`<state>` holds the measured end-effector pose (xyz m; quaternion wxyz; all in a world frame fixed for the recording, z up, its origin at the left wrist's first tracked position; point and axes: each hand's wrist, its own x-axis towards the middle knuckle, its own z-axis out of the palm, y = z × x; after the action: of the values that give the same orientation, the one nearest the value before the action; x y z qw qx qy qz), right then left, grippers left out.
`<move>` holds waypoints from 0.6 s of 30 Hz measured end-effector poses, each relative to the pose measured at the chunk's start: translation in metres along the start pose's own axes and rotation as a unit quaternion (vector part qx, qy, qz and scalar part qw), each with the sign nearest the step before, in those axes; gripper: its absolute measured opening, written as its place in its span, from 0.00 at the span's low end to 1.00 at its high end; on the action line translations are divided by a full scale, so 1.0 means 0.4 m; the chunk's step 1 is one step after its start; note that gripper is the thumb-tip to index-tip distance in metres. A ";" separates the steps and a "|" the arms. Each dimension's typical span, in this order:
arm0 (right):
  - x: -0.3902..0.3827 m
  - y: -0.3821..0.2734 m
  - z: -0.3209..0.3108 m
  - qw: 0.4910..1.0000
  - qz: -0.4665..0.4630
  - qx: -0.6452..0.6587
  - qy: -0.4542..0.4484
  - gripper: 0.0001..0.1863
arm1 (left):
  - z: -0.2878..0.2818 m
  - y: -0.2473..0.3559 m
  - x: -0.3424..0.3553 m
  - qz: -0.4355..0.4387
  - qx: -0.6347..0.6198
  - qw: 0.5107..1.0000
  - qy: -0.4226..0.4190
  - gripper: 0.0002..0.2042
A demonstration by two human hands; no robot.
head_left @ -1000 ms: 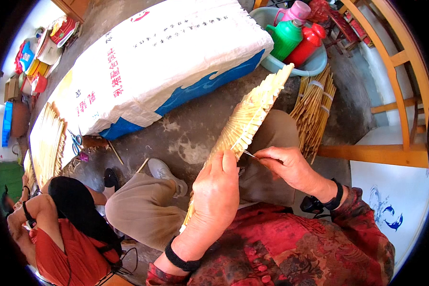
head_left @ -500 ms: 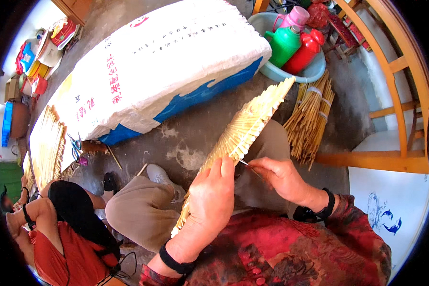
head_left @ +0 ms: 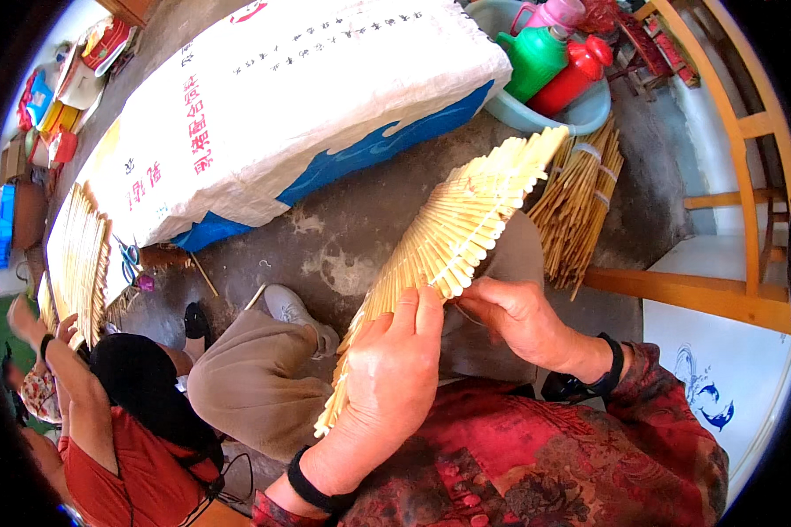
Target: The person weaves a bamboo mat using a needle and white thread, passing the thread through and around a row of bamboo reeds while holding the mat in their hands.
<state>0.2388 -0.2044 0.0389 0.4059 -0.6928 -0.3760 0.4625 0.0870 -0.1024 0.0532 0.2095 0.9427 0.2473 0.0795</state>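
Bamboo fan frame [head_left: 453,237], a spread of pale flat slats, is being held aslant over the lap, its splayed end pointing up toward the basin [head_left: 589,110] and its narrow end reaching down past the wrist. Most of the floor beyond is being taken up by a large white and blue sack [head_left: 290,97], with a strip of bare concrete [head_left: 343,237] being left open between its edge and the knees. On the right, room is being closed in by a wooden chair frame [head_left: 729,176] and a tied bundle of bamboo sticks [head_left: 580,202] just beside the frame's tip. The slats are being gripped from behind by the left hand [head_left: 391,378], fingers curled round them, while the right hand [head_left: 514,316] is being pinched shut at their lower edge.
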 end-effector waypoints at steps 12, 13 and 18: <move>-0.076 0.079 -0.013 1.000 0.005 -0.003 -0.017 0.07 | -0.053 0.011 -0.097 -0.043 -0.073 0.985 -0.150 0.32; -0.082 0.082 -0.015 0.998 0.051 0.045 -0.006 0.08 | -0.049 0.009 -0.109 -0.014 -0.087 0.985 -0.150 0.34; -0.122 0.133 -0.035 0.997 0.014 0.068 -0.029 0.10 | -0.019 -0.001 -0.155 0.023 -0.103 0.983 -0.149 0.23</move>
<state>0.2458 -0.2718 0.0104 0.4347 -0.6549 -0.3459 0.5124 0.0313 -0.1301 0.0567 0.3383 0.9227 0.1819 -0.0321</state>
